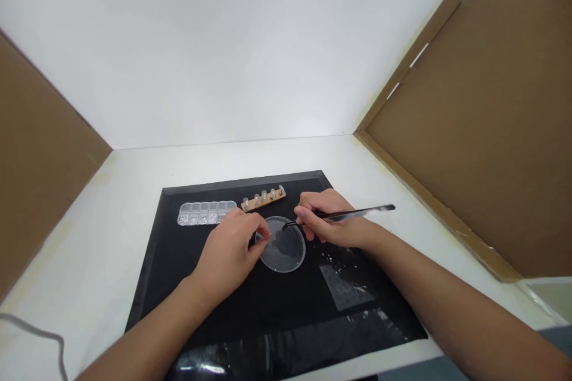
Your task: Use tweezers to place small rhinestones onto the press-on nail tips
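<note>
My right hand (326, 217) is closed around a pair of black tweezers (357, 213), whose bent tip reaches over a round clear dish (286, 259). The dish lies on a black mat (214, 315). At the dish's left rim is my left hand (241, 238), thumb and fingertips drawn together in a pinch; whatever is between them, if anything, is too small to make out. Behind that hand sits a clear compartment box (208, 212) with small shiny pieces in its front cells, partly covered by the hand.
A cardboard strip (263, 199) carrying several small clear cylinders lies behind the dish. Tiny pale bits (333, 259) are scattered right of the dish, near a translucent textured sheet (346, 287). Brown cardboard walls (482, 119) flank the white table. A grey cable (40, 331) lies at left.
</note>
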The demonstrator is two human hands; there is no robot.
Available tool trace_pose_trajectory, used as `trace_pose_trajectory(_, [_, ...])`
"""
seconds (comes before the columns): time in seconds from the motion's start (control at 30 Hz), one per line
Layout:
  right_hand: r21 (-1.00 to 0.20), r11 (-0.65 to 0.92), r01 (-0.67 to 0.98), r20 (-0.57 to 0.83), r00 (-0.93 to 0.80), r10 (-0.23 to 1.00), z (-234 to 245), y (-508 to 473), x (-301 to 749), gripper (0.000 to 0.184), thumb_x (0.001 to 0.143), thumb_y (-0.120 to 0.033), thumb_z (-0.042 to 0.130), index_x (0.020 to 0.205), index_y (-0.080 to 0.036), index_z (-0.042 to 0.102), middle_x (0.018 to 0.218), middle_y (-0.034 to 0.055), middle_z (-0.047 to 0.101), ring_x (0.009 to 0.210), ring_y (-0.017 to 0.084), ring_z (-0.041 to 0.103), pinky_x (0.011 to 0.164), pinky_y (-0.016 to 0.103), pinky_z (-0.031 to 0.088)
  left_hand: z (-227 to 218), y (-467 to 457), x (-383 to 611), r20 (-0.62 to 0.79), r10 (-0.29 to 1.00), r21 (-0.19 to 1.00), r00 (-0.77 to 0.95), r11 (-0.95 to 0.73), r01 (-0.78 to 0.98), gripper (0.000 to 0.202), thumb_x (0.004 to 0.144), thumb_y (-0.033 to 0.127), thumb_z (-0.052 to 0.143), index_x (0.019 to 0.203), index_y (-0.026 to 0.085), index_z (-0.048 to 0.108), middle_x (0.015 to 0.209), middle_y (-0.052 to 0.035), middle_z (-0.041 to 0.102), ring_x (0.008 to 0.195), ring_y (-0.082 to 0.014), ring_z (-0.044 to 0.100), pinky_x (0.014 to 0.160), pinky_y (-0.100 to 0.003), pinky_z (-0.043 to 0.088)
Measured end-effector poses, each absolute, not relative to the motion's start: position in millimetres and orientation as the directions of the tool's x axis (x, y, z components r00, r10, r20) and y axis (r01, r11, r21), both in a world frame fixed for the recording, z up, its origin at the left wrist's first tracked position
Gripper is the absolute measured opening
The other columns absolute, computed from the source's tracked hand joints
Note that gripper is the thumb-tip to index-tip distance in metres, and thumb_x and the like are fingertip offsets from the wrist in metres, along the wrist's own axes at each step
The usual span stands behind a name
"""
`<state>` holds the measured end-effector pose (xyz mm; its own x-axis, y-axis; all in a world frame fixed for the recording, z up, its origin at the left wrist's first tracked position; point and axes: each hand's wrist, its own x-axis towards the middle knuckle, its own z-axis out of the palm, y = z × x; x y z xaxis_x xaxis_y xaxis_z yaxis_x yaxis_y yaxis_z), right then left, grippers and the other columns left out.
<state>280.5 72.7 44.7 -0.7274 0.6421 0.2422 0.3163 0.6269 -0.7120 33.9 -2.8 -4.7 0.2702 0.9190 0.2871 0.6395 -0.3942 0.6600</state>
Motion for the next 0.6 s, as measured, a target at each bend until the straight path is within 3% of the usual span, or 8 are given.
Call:
trace_pose_trajectory(0.1, [-0.713, 0.624, 0.321, 0.235, -0.729, 0.643, 45.1, 72.5, 280.2, 0.039, 0.112, -0.039, 0.05, 0.077, -0.02, 0.055, 0.055, -0.0039, 0.066, 0.037, 0.008, 0.055, 0.039, 0.019, 0.039, -6.9, -2.4, 33.0, 0.31, 0.908, 0.654, 0.283, -0.42, 0.629, 0.019, 0.09, 0.01, 0.075, 0.1, 0.025, 0.069, 0.099, 0.0002, 0.073, 0.095, -0.0219, 0.062, 0.08, -0.034, 0.05])
trace_pose_trajectory(0.43, [-0.699, 0.643, 0.314, 0.253, -0.732, 0.632, 45.6, 73.9, 279.7, 0.04, 0.111, -0.037, 0.051, 0.075, -0.021, 0.055, 0.055, -0.0036, 0.065, 0.04, 0.008, 0.056, 0.043, 0.02, 0.04, -2.1, -2.1, 34.4, 0.319, 0.899, 0.618, 0.301, -0.438, 0.653, 0.016, 0.09, 0.009, 0.069, 0.089, 0.024, 0.064, 0.086, 0.0019, 0.067, 0.08, -0.0176, 0.061, 0.072, -0.031, 0.045])
trace_pose_trajectory(0.6, [-0.7, 0.637, 0.323, 0.245, -0.73, 0.638, 46.6, 73.4, 279.5, 0.04, 0.111, -0.037, 0.051, 0.076, -0.02, 0.055, 0.055, -0.0035, 0.065, 0.04, 0.008, 0.056, 0.042, 0.02, 0.039, -4.8, -1.4, 32.4, 0.364, 0.897, 0.583, 0.251, -0.43, 0.689, 0.01, 0.097, 0.021, 0.07, 0.09, 0.023, 0.063, 0.084, 0.0011, 0.065, 0.079, -0.0184, 0.06, 0.069, -0.03, 0.044])
